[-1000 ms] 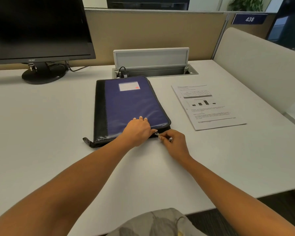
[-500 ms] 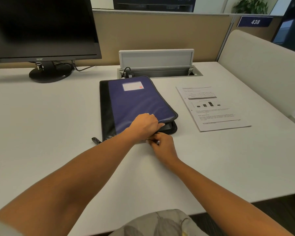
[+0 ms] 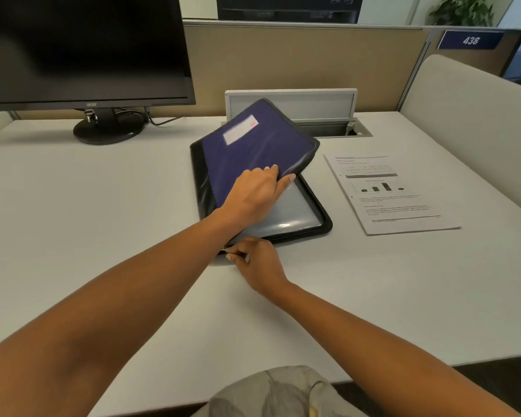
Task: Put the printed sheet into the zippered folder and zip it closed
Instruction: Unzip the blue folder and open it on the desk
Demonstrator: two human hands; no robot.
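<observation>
From the head camera, the job is at its opening stage. The folder point(image 3: 319, 224) lies on the desk point(image 3: 103, 206) in front of the person, unzipped at least along its near and right sides, and its cover point(image 3: 253, 145) is raised at an angle, hinged along the left edge. The left hand point(image 3: 253, 194) grips the cover's free near corner, fingers on top and thumb tucked under the edge, and holds it up. The right hand point(image 3: 259, 263) sits at the folder's near left corner and pinches the zipper pull point(image 3: 227, 251) between its fingertips.

The printed sheet point(image 3: 388, 194) is not yet inside. It lies flat on the desk to the right of the folder, apart from it and untouched. What is left, as I judge it, is to open the cover fully, slide the sheet in, close the cover and run the zipper round.

The folder has a dark blue cover with a pale label, a black spine strip and black edging. Inside, a shiny clear pocket point(image 3: 295, 212) shows. The sheet is white, with lines of text, a table and a small bar chart. A monitor point(image 3: 82, 46) stands at the far left.
</observation>
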